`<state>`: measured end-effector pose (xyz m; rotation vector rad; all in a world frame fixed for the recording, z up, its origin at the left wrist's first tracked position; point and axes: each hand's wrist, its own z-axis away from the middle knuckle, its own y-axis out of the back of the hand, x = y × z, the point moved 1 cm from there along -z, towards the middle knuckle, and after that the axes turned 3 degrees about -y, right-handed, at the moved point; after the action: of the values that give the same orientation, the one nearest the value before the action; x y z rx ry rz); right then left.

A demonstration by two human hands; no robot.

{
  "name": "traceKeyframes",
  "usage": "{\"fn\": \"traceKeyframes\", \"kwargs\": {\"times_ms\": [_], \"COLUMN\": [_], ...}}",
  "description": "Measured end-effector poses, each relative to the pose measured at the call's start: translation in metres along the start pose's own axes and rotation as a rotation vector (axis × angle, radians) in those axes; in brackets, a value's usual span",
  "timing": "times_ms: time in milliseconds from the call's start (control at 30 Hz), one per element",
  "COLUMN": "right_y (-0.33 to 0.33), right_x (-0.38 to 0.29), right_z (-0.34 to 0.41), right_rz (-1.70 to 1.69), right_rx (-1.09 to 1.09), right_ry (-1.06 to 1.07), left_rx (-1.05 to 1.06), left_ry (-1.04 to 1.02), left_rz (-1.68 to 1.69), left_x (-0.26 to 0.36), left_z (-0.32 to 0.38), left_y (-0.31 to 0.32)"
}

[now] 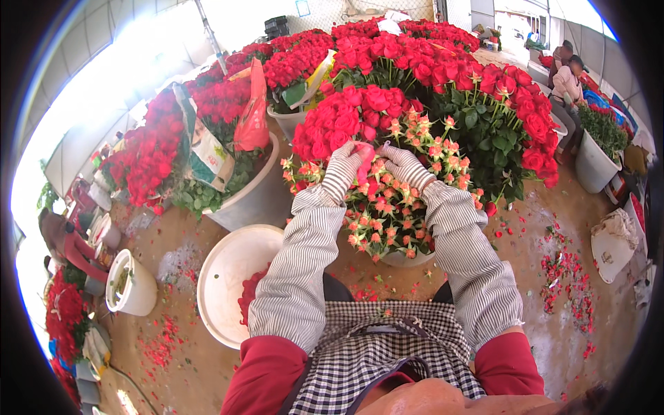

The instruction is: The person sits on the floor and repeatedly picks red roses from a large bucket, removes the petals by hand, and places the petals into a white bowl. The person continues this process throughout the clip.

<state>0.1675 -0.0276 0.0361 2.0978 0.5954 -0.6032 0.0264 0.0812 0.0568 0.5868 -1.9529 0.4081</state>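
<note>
My left hand, in a striped glove, pinches a soft pinkish-red piece, perhaps petals; its exact shape is blurred. Close beside it, my right hand, gloved alike, has its thumb and forefinger drawn together. I cannot tell whether anything is between them. Both hands are above small orange-pink spray roses, which stand in a pale bucket mostly hidden under the blooms. Just beyond my hands rises a dense cluster of red roses.
A white bin holding red petals stands by my left arm. Large tubs of roses crowd the front and left. Petals litter the floor. A smaller white bucket is farther left. People sit at the far right.
</note>
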Motion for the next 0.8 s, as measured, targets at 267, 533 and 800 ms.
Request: {"fn": "traceKeyframes", "kwargs": {"times_ms": [267, 533, 800], "right_y": [0.007, -0.001, -0.027], "right_x": [0.004, -0.027, -0.020], "right_z": [-0.008, -0.064, -0.056], "right_rz": [0.092, 0.441, 0.367], "right_rx": [-0.058, -0.463, -0.187], "right_ry": [-0.147, -0.393, -0.156], "left_rx": [0.126, 0.138, 0.242], "left_ry": [-0.071, 0.619, -0.415], "left_rz": [0.539, -1.655, -0.756], "left_x": [0.040, 0.012, 0.041], "left_z": [0.052, 0.235, 0.139], "left_y": [0.048, 0.226, 0.106]}}
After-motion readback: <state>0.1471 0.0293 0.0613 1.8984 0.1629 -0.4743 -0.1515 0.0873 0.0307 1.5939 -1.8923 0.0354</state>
